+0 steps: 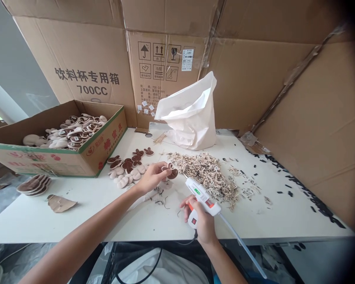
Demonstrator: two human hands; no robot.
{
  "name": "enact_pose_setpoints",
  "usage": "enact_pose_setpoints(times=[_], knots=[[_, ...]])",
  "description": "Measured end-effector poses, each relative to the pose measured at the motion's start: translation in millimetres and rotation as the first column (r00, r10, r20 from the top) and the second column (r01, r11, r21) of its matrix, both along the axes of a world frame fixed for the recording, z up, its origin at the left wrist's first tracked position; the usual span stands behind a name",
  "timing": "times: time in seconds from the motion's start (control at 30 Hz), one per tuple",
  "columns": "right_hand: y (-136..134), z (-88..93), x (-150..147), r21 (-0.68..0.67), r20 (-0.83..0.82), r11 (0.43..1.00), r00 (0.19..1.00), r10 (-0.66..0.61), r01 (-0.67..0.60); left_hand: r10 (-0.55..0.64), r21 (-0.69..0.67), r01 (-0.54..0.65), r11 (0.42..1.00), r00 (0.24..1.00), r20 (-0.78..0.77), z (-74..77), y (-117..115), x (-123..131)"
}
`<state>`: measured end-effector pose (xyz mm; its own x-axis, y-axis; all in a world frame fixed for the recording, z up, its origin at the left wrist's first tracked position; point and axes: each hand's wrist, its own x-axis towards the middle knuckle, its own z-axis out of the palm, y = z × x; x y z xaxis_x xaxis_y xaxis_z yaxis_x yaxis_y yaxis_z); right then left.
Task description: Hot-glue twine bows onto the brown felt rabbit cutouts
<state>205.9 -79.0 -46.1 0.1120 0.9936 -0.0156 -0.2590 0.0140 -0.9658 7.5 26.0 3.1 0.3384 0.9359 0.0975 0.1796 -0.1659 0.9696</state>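
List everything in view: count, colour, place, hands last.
table: one, white, across the middle
cardboard panels: several, brown, behind table
open box: one, brown with green rim, left
boxed plush pieces: many, cream and brown, inside
loose plush pieces: several, brown and cream, mid-table
layered stack: one, brown and cream, near box
cardboard scrap: one, brown, table's left
bag: one, white, table's rear
sticks: bundle, tan, left of bag
cord pieces: heap, beige, right of centre
small bits: many, black, table's right
clear plastic: some, transparent, lower left
glue gun: one, white and orange, right hand
glue stick: one, translucent, gun's rear
held plush piece: one, brown, left hand
left hand: one, bare, on held piece
right hand: one, bare, on glue gun
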Motion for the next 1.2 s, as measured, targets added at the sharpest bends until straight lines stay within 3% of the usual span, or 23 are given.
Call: enact_pose_setpoints(times=[0.1,0.23,0.47,0.73,1.2], knots=[[1,3.3,0,-0.028,-0.012,0.999,0.999,-0.037,0.037,-0.024,-0.010,0.024,1.000,1.000,-0.010,0.9,0,0],[2,8.2,-1,-0.072,0.001,0.995,0.998,-0.070,0.070,-0.206,-0.049,0.208,0.977,0.978,0.039,1.4,-3,2],[5,12.1,-2,-0.064,-0.010,0.986,0.988,-0.154,0.153,-0.501,-0.147,0.510,0.848,0.860,0.098,-4.5,-9,5],[6,8.7,-2,-0.070,0.046,0.992,0.994,-0.099,0.102,-0.543,-0.078,0.539,0.838,0.839,-0.042,-1.1,-11,5],[3,15.8,-9,-0.120,0.049,0.983,0.990,-0.136,0.141,-0.597,-0.113,0.595,0.796,0.802,0.020,-1.3,-12,3]])
